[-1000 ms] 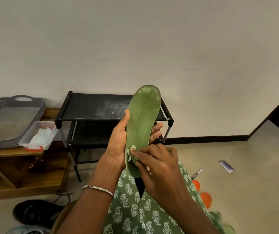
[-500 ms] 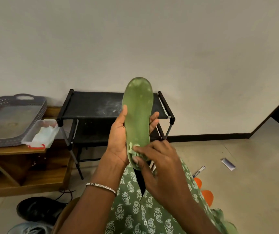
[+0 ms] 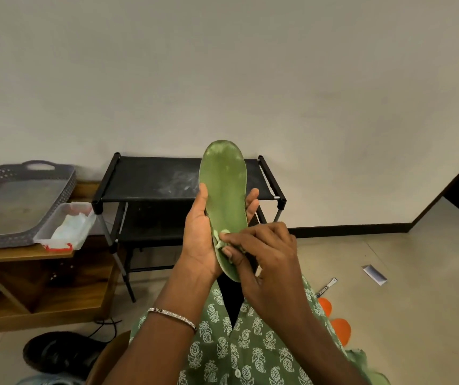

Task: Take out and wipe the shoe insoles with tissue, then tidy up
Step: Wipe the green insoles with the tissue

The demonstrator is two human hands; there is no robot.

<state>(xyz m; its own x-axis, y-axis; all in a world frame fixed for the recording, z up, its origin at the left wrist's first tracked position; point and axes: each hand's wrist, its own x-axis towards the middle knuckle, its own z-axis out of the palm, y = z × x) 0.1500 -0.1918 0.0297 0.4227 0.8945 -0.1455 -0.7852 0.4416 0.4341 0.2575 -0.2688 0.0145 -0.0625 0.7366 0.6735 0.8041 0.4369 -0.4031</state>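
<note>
A green insole (image 3: 225,187) stands upright in front of me, toe end up, with pale scuffed patches near the toe. My left hand (image 3: 199,234) grips it from behind around its lower half, thumb on the left edge and fingertips showing at the right edge. My right hand (image 3: 261,254) pinches a small wad of pale tissue (image 3: 220,238) and presses it against the insole's heel area. A clear plastic box of white tissues (image 3: 68,229) with a red clip sits on the wooden shelf at the left.
A black two-tier shoe rack (image 3: 153,184) stands against the wall behind the insole. A grey perforated tray (image 3: 20,201) lies on the wooden shelf unit (image 3: 42,287). A black shoe (image 3: 61,354) rests on the floor at lower left. Small items and a paper scrap (image 3: 375,274) lie on the floor at right.
The insole has swung from leaning right to upright. My right hand with the tissue stays at the heel area, shifted slightly.
</note>
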